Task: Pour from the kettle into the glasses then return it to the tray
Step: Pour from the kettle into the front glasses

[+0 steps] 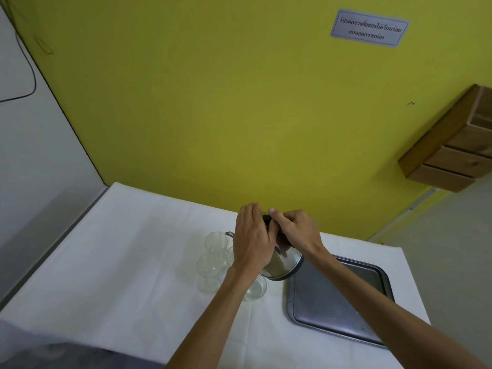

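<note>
Steel kettle hangs tilted between your two hands, spout toward the glasses, base lifted off the tray. Your right hand curls its fingers tight around the black handle on top. Your left hand lies flat against the kettle's near side, fingers pressed together and pointing away from you. Just below and left of those fingers stand clear glasses on the white tablecloth; one more glass sits under your left wrist.
</note>
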